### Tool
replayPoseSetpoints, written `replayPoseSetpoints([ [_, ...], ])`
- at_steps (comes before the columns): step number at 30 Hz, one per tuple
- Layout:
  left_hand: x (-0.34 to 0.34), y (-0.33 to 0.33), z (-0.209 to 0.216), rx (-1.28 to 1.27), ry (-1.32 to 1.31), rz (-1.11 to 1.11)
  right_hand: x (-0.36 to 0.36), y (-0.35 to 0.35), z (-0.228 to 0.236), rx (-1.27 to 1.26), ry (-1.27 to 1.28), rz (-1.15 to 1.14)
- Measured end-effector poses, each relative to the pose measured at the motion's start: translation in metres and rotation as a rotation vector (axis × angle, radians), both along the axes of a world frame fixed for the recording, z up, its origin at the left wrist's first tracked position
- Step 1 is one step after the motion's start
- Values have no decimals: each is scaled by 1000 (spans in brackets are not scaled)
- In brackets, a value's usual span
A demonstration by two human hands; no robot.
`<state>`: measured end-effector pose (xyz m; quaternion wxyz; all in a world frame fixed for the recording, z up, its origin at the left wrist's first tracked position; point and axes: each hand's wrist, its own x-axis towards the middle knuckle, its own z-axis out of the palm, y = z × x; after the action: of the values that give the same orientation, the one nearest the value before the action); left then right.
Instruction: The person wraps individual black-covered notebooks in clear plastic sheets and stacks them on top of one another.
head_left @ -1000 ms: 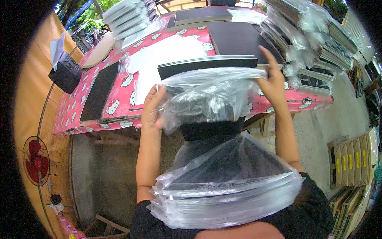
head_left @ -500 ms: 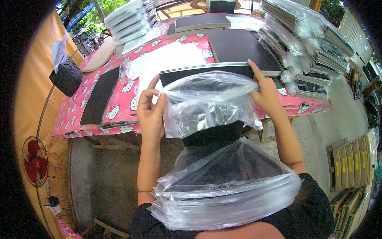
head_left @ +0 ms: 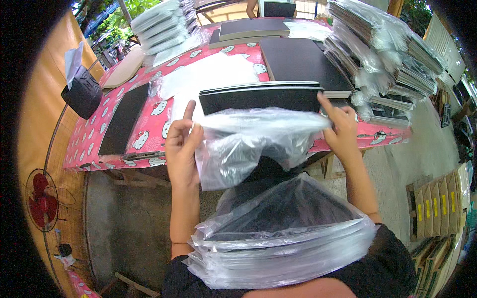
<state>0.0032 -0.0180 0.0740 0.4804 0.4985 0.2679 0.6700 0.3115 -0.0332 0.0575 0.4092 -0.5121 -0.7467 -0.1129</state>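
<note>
Plastic bag [head_left: 228, 161] pinched by left hand [head_left: 184, 145] and right hand [head_left: 343, 128], black boards [head_left: 258, 99] partly hidden behind it

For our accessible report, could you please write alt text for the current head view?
A left hand and a right hand touch either side of a clear plastic bag, with black boards showing above it. Beyond stands a pink table bearing plastic-wrapped stacks; layered clear plastic fills the lower centre.

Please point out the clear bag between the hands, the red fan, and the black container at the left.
Clear bag [head_left: 231, 149]: head view, on its crumpled plastic, left of its middle.
Red fan [head_left: 42, 204]: head view, around the middle of its blades.
Black container [head_left: 82, 98]: head view, on its side wall.
</note>
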Motion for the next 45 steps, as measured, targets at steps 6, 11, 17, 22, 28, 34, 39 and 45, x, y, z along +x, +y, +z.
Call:
replayPoseSetpoints([
  [6, -17, -3, 1, 86, 230, 190, -15, -4, 20, -35, 411, -5],
  [11, 5, 3, -5, 31, 146, 78, -4, 17, 3, -218, 116, -82],
  [17, -7, -4, -8, 89, 247, 172, -10, -13, -15, 183, 107, -65],
  [22, -5, -13, -3, 144, 191, 112, -1, -27, -18, 302, 130, -13],
  [28, -8, -10, 1, 215, 264, 142, -4, -28, -20, 227, 272, 66],
  [34, -9, 10, 1, -47, 230, 171, 23, 24, -2, -1315, 1505, 885],
  [39, -27, 21, -1, -695, -612, -484, 16, 22, -19, -968, 1480, 530],
  [45, -75, 16, -125, -753, -548, -634, 0, -4, -77, -736, 1279, 279],
])
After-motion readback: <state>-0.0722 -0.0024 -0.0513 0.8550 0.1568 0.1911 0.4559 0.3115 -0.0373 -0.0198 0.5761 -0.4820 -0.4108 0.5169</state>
